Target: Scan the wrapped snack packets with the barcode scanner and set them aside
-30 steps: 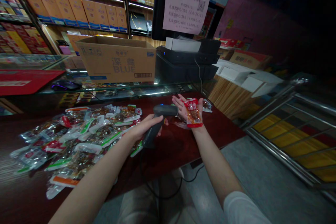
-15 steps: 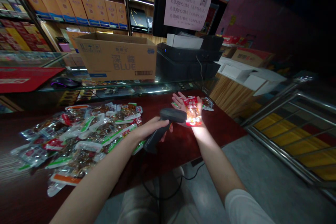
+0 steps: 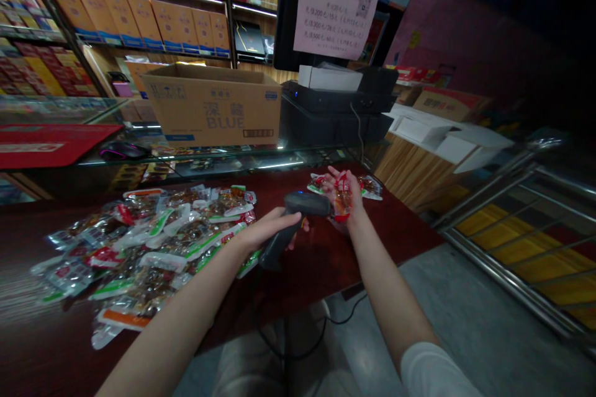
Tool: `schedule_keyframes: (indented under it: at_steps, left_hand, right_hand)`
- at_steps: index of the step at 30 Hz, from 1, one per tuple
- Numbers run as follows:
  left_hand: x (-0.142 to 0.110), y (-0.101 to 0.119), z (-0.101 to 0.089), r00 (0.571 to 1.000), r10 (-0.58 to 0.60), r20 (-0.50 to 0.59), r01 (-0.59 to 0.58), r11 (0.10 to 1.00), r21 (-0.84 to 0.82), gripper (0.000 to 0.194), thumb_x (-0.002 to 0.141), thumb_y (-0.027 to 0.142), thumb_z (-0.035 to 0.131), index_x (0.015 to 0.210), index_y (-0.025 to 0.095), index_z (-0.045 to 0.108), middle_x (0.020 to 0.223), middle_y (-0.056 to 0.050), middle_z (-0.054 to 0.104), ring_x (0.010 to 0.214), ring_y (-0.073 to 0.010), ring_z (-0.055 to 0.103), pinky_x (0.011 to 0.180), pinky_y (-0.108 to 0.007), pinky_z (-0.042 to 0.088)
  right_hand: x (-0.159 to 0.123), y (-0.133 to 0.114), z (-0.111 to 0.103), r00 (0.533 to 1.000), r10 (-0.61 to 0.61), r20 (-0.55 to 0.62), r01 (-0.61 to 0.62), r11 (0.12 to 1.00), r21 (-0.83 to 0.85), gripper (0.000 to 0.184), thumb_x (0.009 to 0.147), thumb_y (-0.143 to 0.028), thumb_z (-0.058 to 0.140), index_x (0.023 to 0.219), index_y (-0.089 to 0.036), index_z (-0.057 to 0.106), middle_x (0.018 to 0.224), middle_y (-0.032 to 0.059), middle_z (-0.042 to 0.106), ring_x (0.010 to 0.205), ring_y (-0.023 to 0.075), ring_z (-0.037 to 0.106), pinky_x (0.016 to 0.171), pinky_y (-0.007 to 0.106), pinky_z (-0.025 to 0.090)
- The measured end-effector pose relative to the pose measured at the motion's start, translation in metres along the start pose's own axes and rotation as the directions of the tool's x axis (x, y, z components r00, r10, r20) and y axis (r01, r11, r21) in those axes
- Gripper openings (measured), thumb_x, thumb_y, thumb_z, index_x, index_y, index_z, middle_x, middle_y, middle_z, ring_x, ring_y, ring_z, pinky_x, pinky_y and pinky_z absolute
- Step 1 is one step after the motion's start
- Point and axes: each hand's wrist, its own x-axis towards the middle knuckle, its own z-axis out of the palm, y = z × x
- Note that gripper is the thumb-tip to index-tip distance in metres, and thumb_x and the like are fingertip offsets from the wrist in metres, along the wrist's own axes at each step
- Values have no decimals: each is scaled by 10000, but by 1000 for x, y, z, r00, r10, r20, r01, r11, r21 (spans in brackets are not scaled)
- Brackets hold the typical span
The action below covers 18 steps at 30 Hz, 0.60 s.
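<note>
My left hand (image 3: 272, 228) is wrapped round the handle of a black barcode scanner (image 3: 305, 203), its head pointing right. Just beyond the scanner's front, my right hand (image 3: 354, 197) holds a small red and clear snack packet (image 3: 343, 198) in its palm, fingers curling at the packet's edge. A few more snack packets (image 3: 371, 187) lie on the table behind that hand. To the left spreads a large heap of clear snack packets (image 3: 162, 242) with green, red and orange edges; my left forearm passes over its right part.
A dark red table (image 3: 307, 273) lies under everything. Behind it are a glass counter (image 3: 223, 164), an open cardboard box (image 3: 209, 108), a computer mouse (image 3: 125, 150) and a black machine (image 3: 335, 118). A metal railing (image 3: 493, 254) stands right; the scanner's cable (image 3: 298, 356) hangs below.
The bright scanner light on the packet and right wrist has gone out. My right hand has turned and its fingers have curled in round the packet. The left hand keeps its hold.
</note>
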Motion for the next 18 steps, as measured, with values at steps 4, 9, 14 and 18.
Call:
schedule_keyframes:
  at_steps: [4, 9, 14, 18]
  left_hand:
    - [-3, 5, -5, 997, 24, -80, -22, 999, 30, 592, 749, 656, 633, 970, 108, 658, 554, -17, 603, 469, -115, 561, 449, -200, 407]
    - [-3, 11, -16, 979, 48, -200, -44, 999, 23, 594, 726, 672, 638, 964, 128, 627, 523, -8, 601, 442, -119, 556, 444, -206, 423]
    - [-5, 18, -31, 939, 121, -321, -115, 993, 39, 574, 711, 670, 647, 910, 132, 620, 525, -10, 605, 447, -117, 558, 438, -203, 423]
    - [-6, 22, -52, 911, 165, -379, -173, 985, 13, 574, 706, 663, 650, 917, 130, 621, 526, -4, 604, 434, -108, 540, 447, -209, 428]
  right_hand:
    - [17, -15, -22, 946, -197, -256, 99, 931, -351, 567, 642, -488, 773, 1108, -278, 528, 798, -34, 596, 630, 151, 565, 627, 333, 537]
    - [37, -36, -43, 846, -363, -389, -141, 552, -822, 644, 578, -493, 777, 1085, -192, 518, 1149, 116, 565, 1130, 286, 544, 988, 428, 444]
    - [46, -34, -45, 864, -346, -364, -292, 243, -925, 839, 564, -429, 779, 1262, -133, 418, 1376, 249, 369, 1324, 376, 396, 1057, 462, 373]
    - [40, -34, -43, 881, -355, -314, -307, 77, -949, 834, 639, -424, 722, 1329, -115, 369, 1374, 263, 388, 1307, 418, 397, 1061, 547, 315]
